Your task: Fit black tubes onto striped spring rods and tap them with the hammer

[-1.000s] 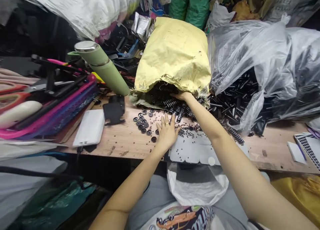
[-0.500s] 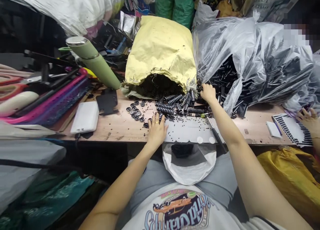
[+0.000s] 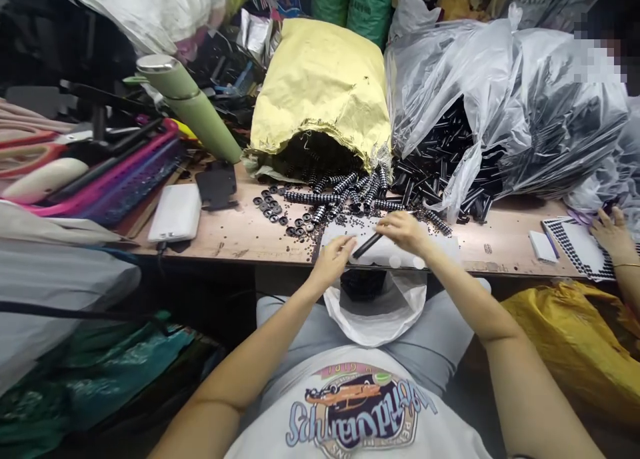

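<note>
My right hand is closed around a short black rod, whose free end slants down to the left. Its kind is unclear, as my fingers cover the other end. Just left of it, my left hand has thumb and fingertips pinched together; anything between them is too small to make out. Both hands are over a white sheet at the table's front edge. Behind them lies a heap of black-and-white checkered tubes, with small dark beads scattered around and black discs to the left.
An open yellow sack stands behind the heap. Right of it, a clear plastic bag spills black tubes. A green flask and a white box are at left. Another person's hand rests at far right. A white bag hangs below the edge.
My right hand has left the plastic bag's mouth and come left and nearer with the black rod. My left hand moved right from the heap's edge. The slender tool on the sheet no longer lies there.
</note>
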### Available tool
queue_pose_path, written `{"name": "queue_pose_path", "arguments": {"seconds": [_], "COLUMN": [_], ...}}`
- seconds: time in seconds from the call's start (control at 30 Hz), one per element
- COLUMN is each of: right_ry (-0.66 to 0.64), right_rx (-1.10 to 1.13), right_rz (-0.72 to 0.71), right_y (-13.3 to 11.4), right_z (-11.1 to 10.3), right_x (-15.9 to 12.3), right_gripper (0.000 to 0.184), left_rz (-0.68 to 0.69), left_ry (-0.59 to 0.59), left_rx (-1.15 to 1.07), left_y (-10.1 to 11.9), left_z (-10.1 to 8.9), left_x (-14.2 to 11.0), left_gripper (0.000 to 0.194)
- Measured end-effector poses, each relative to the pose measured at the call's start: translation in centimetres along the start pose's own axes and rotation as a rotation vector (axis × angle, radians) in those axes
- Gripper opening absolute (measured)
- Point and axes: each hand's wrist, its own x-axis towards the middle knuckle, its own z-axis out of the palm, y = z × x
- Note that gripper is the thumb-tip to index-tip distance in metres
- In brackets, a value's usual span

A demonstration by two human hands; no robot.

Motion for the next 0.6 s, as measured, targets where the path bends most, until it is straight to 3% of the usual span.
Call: {"name": "queue_pose_path", "arguments": {"seconds": [0.07,0.1,0.13,0.27,0.4,0.53,0.6], "right_ry": [-0.017,-0.011,-0.010,-0.078,-0.060,-0.024,-0.049], "right_rx": [0.027,0.032,0.038,0.107,0.111,0.073,0.056], "right_rz": [0.002,0.039,0.086,0.226,0.334,0.579,0.643], "right_y": [-2.7,-3.7,-4.5,-6.5,-6.7,-5.0,-4.4], "right_z": [1.0,1.3,1.5,2.2,3.4,4.5,4.7], "right_x": [-1.4,-2.1,-2.6,-3.4,-2.7,-2.3,-2.4], "right_gripper": [0.034,0.034,0.039,0.095,0.097,0.097,0.096], "left_rz": [-0.218,-0.297,-0.346,-0.325,-0.119,0.142,0.225], "left_ry": [-0.197,-0.237,-0.231,-0.100,-0.048,0.274,0.243], "left_rx": [-0.255,-0.359,-0.439,-0.493,-0.131,0.500,0.686], "left_y": [0.5,0.5,0.4,-0.6,-0.9,-0.6,-0.9], "left_z": [1.7,2.6,3.3,5.1,4.0,-0.5,-2.8], "left_x": [0.4,0.6,0.7,0.4,1.4,6.2,9.1], "left_gripper": [0.048,0.049,0.049,0.046,0.036,0.034,0.037]}}
